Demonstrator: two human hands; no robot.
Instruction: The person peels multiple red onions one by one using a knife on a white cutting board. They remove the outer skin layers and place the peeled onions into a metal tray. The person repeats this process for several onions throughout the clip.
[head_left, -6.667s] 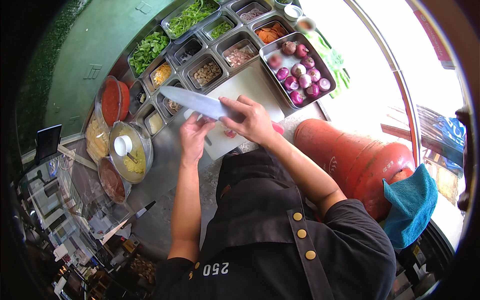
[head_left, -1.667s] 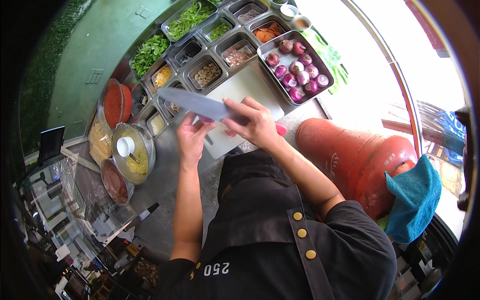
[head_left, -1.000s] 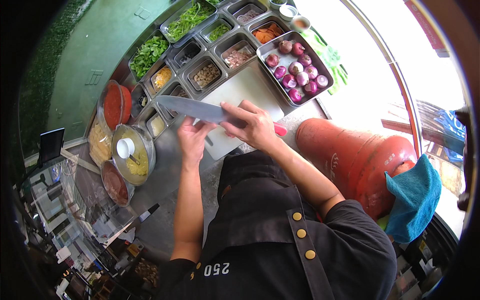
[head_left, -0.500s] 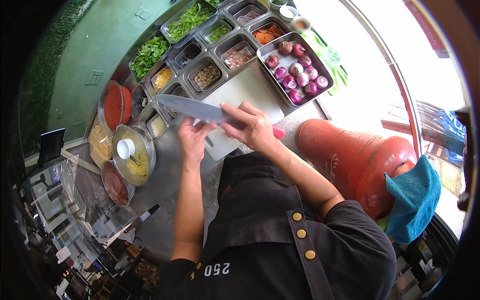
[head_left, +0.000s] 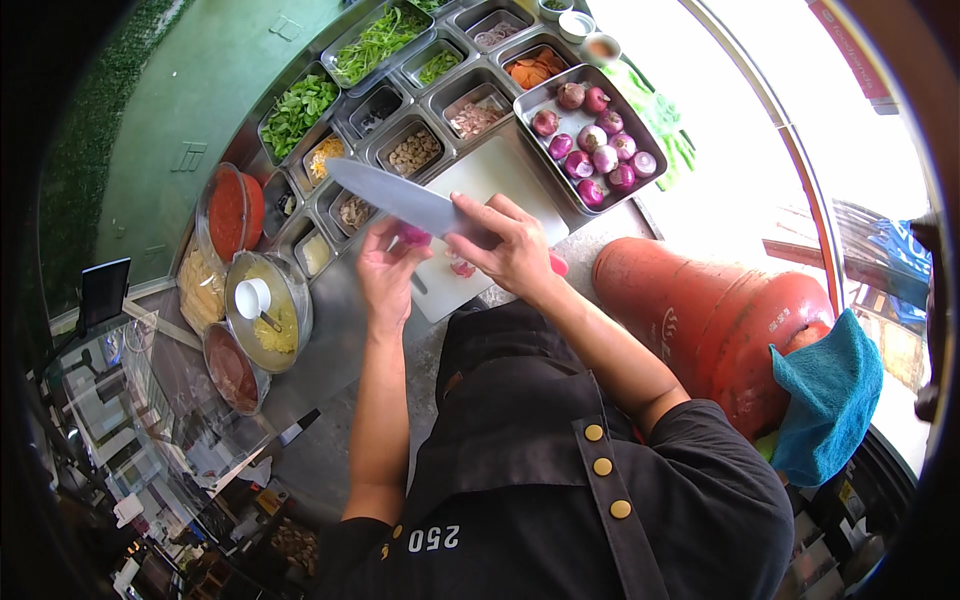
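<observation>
My right hand [head_left: 508, 245] grips a large kitchen knife [head_left: 392, 195] by its red handle, the tip of which shows past my palm. Its broad blade points up and left, held above the white cutting board [head_left: 490, 180]. Pinched in the fingers of my left hand [head_left: 386, 278] is a purple onion [head_left: 413, 235], just under the blade and partly hidden by it and by my fingers. Reddish onion pieces [head_left: 460, 265] lie on the board between my hands. Whether the edge touches the onion I cannot tell.
A metal tray [head_left: 527, 105] of several purple onions stands right of the board. Beyond it sit metal pans of greens [head_left: 300, 110], mushrooms [head_left: 413, 150] and meat [head_left: 475, 118]. Covered bowls [head_left: 300, 300] stand left. A red gas cylinder [head_left: 690, 320] is at my right, with a blue cloth [head_left: 825, 400].
The knife blade has swung upward, away from my left fingers. The purple onion in my left hand and the pieces on the board now show.
</observation>
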